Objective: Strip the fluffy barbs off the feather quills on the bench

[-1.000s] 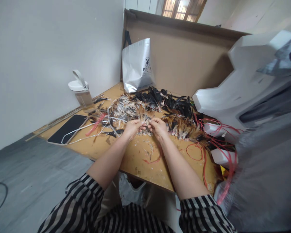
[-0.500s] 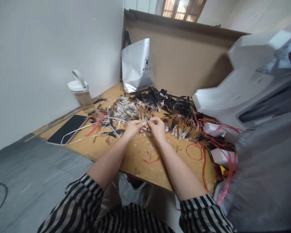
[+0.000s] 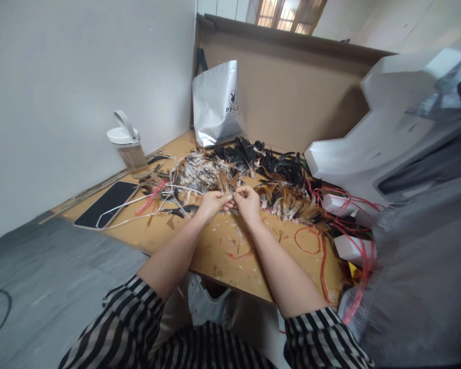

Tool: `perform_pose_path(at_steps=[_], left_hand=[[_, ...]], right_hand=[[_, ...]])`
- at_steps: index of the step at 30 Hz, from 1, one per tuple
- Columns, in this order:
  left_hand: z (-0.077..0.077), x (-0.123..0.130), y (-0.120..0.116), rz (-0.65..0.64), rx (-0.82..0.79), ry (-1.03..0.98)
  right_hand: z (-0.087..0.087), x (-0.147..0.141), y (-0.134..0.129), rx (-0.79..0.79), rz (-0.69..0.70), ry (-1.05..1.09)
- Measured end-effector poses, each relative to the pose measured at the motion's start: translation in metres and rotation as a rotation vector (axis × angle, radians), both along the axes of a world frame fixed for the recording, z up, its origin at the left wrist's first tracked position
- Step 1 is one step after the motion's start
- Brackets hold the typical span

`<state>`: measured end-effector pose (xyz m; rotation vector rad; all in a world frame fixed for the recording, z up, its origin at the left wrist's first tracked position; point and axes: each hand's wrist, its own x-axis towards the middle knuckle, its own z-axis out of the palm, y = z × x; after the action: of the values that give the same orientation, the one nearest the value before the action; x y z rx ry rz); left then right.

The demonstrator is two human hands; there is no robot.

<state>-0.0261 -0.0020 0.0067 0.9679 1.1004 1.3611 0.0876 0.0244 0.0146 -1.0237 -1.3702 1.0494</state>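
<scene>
My left hand (image 3: 214, 203) and my right hand (image 3: 249, 203) meet over the middle of the table. Pinched between their fingertips is a small bunch of brown feathers (image 3: 226, 182), its tips pointing away from me. Fingers cover its lower ends. Behind my left hand spreads a heap of pale and brown feathers (image 3: 197, 169). Black feathers (image 3: 284, 166) lie farther back. Beside my right hand runs a row of brown feather bunches (image 3: 288, 202). Loose feather scraps (image 3: 236, 237) are scattered on the wooden table (image 3: 215, 246) below my wrists.
At the left lie a phone (image 3: 106, 204), white strips (image 3: 138, 197) and a red tie (image 3: 151, 197); a lidded drink bottle (image 3: 131, 154) stands behind. A silver bag (image 3: 217, 105) leans against the cardboard (image 3: 303, 87). Red strings (image 3: 364, 251) and white foam (image 3: 341, 148) occupy the right.
The fingertips and the feathers between them have shifted slightly, the brown feathers now standing a little differently. Both hands stay in the same place, and everything else is unchanged.
</scene>
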Motion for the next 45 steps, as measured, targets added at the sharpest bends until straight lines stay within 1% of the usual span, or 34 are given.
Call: perform_pose_path(at_steps=[4, 7, 10, 13, 16, 20, 22, 24, 26, 29, 33, 36, 39, 42, 45], left_hand=[[0.002, 0.001, -0.001, 0.019, -0.011, 0.006], [0.004, 0.000, -0.002, 0.010, -0.022, -0.054], [0.006, -0.002, -0.001, 0.052, -0.041, -0.128], [0.007, -0.005, -0.001, 0.094, -0.042, -0.179], [0.009, -0.008, -0.001, 0.089, -0.021, -0.204], [0.011, -0.007, -0.002, 0.056, -0.009, -0.179], [0.011, -0.006, -0.003, 0.028, 0.005, -0.146], [0.010, -0.004, -0.003, -0.019, 0.035, -0.097], [0.009, -0.003, -0.004, -0.073, 0.069, -0.032], [0.009, -0.002, -0.006, -0.135, 0.104, 0.058], [0.008, 0.000, -0.007, -0.196, 0.119, 0.086], [0.007, 0.002, -0.007, -0.174, 0.076, 0.050], [0.008, 0.004, -0.008, -0.147, 0.043, 0.023], [0.008, 0.005, -0.008, -0.162, 0.061, 0.035], [0.006, 0.003, -0.007, -0.202, 0.077, 0.073]], right_hand=[[0.003, -0.002, -0.002, -0.077, 0.029, 0.094], [0.005, -0.001, -0.001, -0.150, 0.048, 0.200], [0.003, 0.000, 0.003, -0.170, 0.037, 0.245], [-0.001, 0.002, 0.006, -0.176, 0.012, 0.212], [-0.004, 0.003, 0.007, -0.171, 0.013, 0.126], [0.002, 0.008, 0.006, -0.068, -0.034, 0.043], [0.008, 0.011, 0.004, -0.025, 0.008, 0.014], [0.016, 0.014, 0.001, -0.015, 0.110, -0.007], [0.022, 0.017, -0.003, -0.052, 0.216, -0.010], [0.027, 0.021, -0.007, -0.128, 0.274, 0.013], [0.022, 0.024, -0.012, -0.134, 0.229, 0.051], [0.014, 0.020, -0.018, -0.123, 0.139, 0.123], [0.009, 0.016, -0.024, -0.142, 0.082, 0.191], [0.007, 0.015, -0.026, -0.173, 0.074, 0.213], [0.007, 0.018, -0.026, -0.145, 0.085, 0.183]])
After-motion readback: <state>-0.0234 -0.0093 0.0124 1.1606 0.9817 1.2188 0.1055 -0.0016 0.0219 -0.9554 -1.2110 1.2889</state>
